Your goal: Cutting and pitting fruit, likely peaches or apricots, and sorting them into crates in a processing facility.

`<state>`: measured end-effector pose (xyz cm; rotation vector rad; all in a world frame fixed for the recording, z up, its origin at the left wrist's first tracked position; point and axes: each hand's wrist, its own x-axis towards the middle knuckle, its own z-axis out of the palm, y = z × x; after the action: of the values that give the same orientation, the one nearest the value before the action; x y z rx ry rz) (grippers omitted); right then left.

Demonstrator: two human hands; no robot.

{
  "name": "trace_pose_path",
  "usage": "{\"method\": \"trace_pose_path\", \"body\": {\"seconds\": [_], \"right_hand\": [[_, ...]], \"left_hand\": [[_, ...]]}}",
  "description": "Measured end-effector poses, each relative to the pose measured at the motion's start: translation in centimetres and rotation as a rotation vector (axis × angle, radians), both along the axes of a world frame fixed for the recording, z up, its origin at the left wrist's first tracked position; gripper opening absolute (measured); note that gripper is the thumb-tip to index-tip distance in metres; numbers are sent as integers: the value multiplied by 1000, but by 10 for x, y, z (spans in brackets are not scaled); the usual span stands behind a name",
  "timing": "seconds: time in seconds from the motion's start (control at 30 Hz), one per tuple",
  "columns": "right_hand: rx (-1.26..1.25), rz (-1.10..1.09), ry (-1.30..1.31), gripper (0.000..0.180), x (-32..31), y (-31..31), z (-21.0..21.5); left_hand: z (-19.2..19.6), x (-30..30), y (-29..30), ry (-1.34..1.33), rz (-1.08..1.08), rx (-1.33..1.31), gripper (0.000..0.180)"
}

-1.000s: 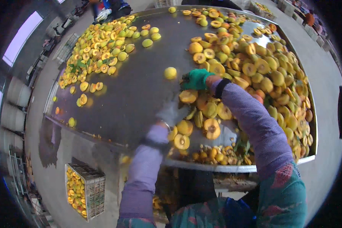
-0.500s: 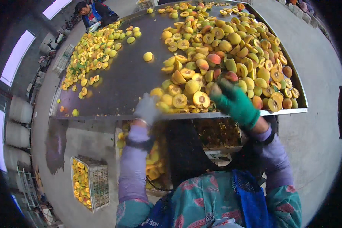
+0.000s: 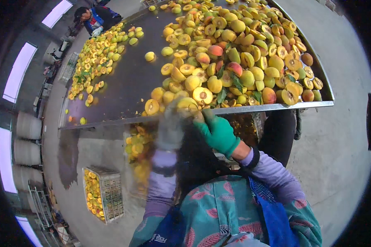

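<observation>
My left hand point(image 3: 170, 129), in a grey-white glove, is smeared by motion at the table's near edge. Its fingers are too blurred to read. A yellow peach piece point(image 3: 187, 104) shows just above and between my hands; I cannot tell whether it is gripped or lies on the table. My right hand point(image 3: 221, 135), in a green glove with bare fingertips, is closed beside it, the fingertips meeting the left hand's side. What those fingers hold is hidden. A cut peach half point(image 3: 202, 95) with its brown centre facing up lies just beyond, at the front of the large peach pile point(image 3: 239, 53).
The dark metal table point(image 3: 125, 92) has a raised rim. A second peach pile point(image 3: 95, 61) lies at its left, near a person point(image 3: 97, 20) wearing gloves. Below the edge stands a crate of peaches point(image 3: 138, 150); another crate point(image 3: 111, 195) is on the floor at left.
My right hand has left the pile and come left and nearer, to the table edge. My left hand has moved right, so both hands are now together. The view has shifted slightly.
</observation>
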<state>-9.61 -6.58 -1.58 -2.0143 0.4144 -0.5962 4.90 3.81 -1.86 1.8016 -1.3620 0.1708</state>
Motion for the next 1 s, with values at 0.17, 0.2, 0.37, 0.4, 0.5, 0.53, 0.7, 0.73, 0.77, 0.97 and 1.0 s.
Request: {"method": "trace_pose_path", "body": {"seconds": [0.17, 0.2, 0.37, 0.4, 0.5, 0.53, 0.7, 0.73, 0.77, 0.97, 1.0], "right_hand": [[5, 29, 122, 31, -15, -12, -7], [-15, 54, 154, 32, -19, -12, -2], [78, -13, 207, 29, -30, 3, -3], [69, -22, 170, 29, -29, 5, -6], [29, -45, 117, 34, -26, 5, -2], [58, -50, 146, 32, -25, 6, -2], [105, -79, 94, 36, -22, 13, -13], [126, -78, 99, 36, -21, 16, -16], [148, -76, 104, 36, -20, 19, -19], [246, -138, 11, 34, -16, 34, -25], [236, -156, 6, 34, -15, 36, -26]], "left_hand": [[19, -45, -22, 353, -17, 22, 45], [17, -42, -23, 364, -19, 35, 46], [17, -44, -33, 700, -64, -23, 34], [15, -46, -32, 820, -55, -49, 35], [13, -50, -35, 1009, -1, -111, 54], [11, -51, -37, 1046, 18, -125, 53], [20, -68, -44, 1140, 165, -155, 33], [21, -71, -44, 1142, 193, -160, 33], [18, -72, -43, 1062, 204, -167, 34], [18, -74, -38, 763, 235, -63, 40], [24, -77, -39, 914, 226, -101, 41]]}}
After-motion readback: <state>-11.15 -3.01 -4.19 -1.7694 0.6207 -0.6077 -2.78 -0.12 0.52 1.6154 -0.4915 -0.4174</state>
